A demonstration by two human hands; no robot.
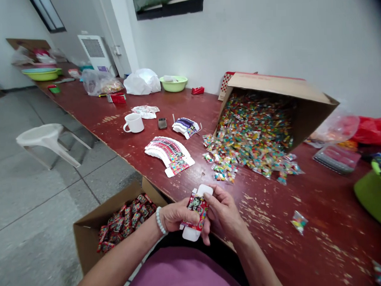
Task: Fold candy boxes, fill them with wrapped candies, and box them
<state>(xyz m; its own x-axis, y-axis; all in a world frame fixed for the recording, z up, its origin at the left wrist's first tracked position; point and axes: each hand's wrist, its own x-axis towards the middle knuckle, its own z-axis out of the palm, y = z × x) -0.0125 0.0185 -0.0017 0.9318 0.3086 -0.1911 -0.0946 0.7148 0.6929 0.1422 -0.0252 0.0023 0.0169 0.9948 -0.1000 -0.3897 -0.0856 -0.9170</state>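
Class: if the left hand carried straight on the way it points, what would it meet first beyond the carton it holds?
Beyond the carton, the left hand would probably meet the right hand, which touches the same carton; exact depth is unclear.

Small red cartoon-printed carton (pixel 197 204), white end flaps open, aslant between left hand (pixel 176 214) and right hand (pixel 224 206)

Your head camera: single view, facing forward and down from above your purple top (pixel 185 268). Left hand (pixel 177 216), right hand (pixel 224 209) close, low in frame; red table (pixel 258 224) runs from near right to far upper left, wall (pixel 252 36) beyond.
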